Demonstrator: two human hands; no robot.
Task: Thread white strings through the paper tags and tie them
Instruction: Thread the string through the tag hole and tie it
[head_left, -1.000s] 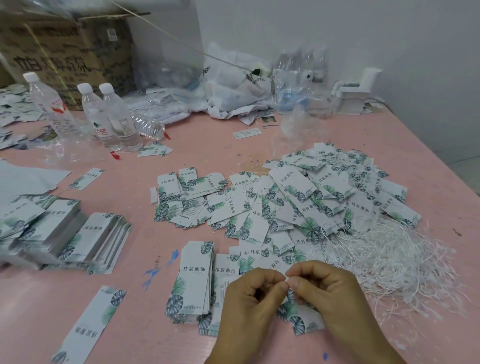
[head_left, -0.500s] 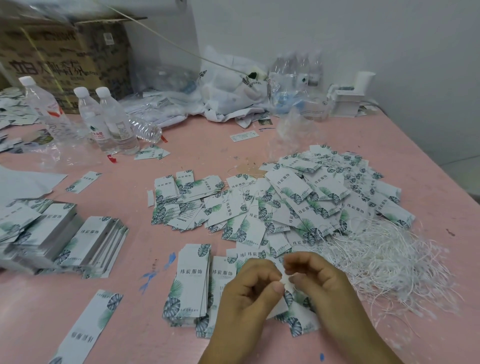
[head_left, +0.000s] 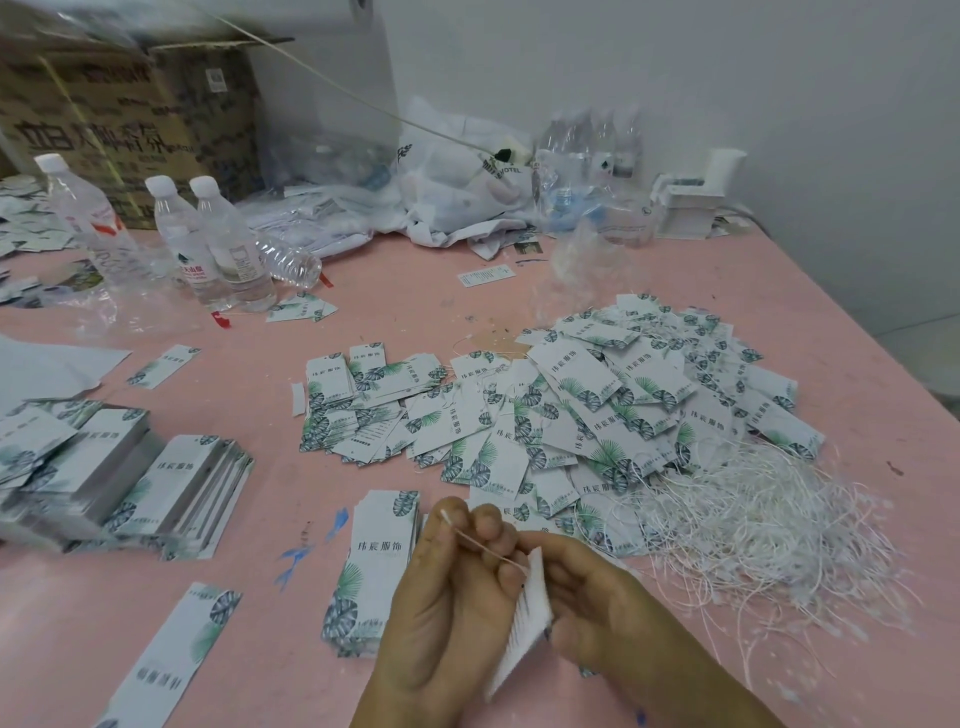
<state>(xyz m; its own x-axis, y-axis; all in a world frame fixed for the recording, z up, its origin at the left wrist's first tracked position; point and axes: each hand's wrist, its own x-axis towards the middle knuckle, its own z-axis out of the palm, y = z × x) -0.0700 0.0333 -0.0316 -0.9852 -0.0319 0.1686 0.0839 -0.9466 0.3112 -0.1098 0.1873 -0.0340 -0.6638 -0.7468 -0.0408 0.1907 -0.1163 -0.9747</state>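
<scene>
Two hands: my left hand (head_left: 452, 597) and my right hand (head_left: 597, 603) meet low over the pink tabletop (head_left: 415, 291), close to my edge of it.
Left fingers: curled, thumb and forefinger pinched on the thin white string (head_left: 485, 545), its end poking up beside my fingertips.
Right fingers: curled round the white paper tag (head_left: 524, 618), which stands edge-on and tilted between both hands.
String: runs taut from my left fingertips down to the top of the tag.
Loose strings: a tangled heap of white cords (head_left: 769, 525) lies to my right, touching the tag pile.
Tag pile: a broad scatter of white tags printed with green leaves (head_left: 597, 405) spreads across the middle of the table, some with strings trailing among them.
Near stack: a small stack of leaf-printed tags (head_left: 374, 566) sits just beside my left hand.
Left stacks: taller bundles of the same tags (head_left: 130, 483) rest well apart at the left, one long single tag (head_left: 171, 654) lying nearer me.
Far side: clear plastic water bottles with white caps (head_left: 208, 244) stand near a brown cardboard box (head_left: 130, 124); crumpled white plastic bags (head_left: 457, 192) lie against the wall.
</scene>
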